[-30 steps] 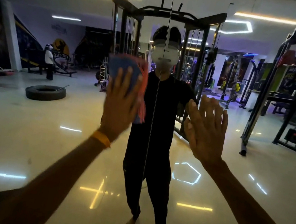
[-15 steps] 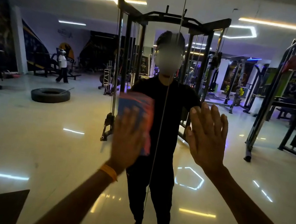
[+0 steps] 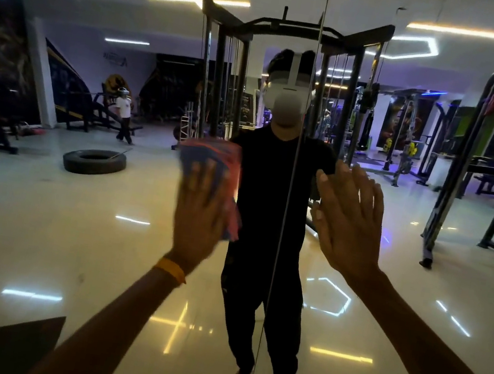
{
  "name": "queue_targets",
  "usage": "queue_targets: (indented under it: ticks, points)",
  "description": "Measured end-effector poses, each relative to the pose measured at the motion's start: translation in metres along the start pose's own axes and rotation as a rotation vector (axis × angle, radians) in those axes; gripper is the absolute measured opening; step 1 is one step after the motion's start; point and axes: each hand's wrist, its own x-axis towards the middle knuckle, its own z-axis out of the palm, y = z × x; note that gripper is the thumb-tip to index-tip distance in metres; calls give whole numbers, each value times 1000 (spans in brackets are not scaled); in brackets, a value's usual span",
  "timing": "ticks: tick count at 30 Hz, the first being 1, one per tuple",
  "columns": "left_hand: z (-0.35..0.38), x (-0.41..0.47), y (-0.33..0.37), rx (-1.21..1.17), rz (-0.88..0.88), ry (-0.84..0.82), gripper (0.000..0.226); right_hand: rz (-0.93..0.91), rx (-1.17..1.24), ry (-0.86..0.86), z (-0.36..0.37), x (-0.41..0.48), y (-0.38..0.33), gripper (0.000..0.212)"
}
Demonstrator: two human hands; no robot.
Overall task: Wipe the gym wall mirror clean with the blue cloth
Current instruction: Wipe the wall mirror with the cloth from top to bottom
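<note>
On mirror (image 3: pixel 37 234), 9 o'clock of seam (image 3: pixel 285 225): left grip (image 3: pixel 199 211) flat, fingers straight, pressing cloth (image 3: pixel 212 155) to glass. Right grip (image 3: pixel 350 222) at 3 o'clock, fingers spread, holding nothing.

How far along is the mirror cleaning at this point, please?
Done: hard to judge; the mirror reflects clearly with no obvious smears. In hand: the left hand presses the blue cloth on the glass left of the seam; the right hand, open, is right of it. Left: likely the panel right of the seam.
</note>
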Motion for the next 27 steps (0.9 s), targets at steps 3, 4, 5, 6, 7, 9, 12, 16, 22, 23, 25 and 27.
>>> queue_targets:
  ticks: [3,4,5,6,7,9,12,16,22,23,25,27]
  points:
    - [-9,-1,-31,2,50,-18,56,10,64,18,10,18,-16,56]
    - [-17,7,-51,32,-38,33,56,15,67,17,12,22,-19,57]
    - [-26,16,-71,49,-141,93,56,19,66,16,13,25,-20,57]
    - [-36,23,-86,35,-246,143,58,24,64,19,14,27,-20,58]
    - [-39,27,-93,18,-323,173,59,29,61,25,13,29,-19,58]
    - [-32,25,-73,22,-352,166,59,26,45,33,14,30,-18,60]
    - [-10,-5,-31,-10,-74,-35,57,26,27,30,16,29,-20,63]
    - [-33,2,-89,17,-32,28,55,8,10,14,16,30,-17,64]
    - [-34,23,-95,-28,-457,276,60,33,8,5,13,30,-22,58]
    - [-27,17,-73,-33,-401,237,62,42,14,10,13,30,-24,59]
    - [-11,-11,-33,-29,-80,20,60,57,10,17,16,29,-26,60]
    - [-6,-36,-31,17,181,-107,66,54,7,22,17,28,-28,61]
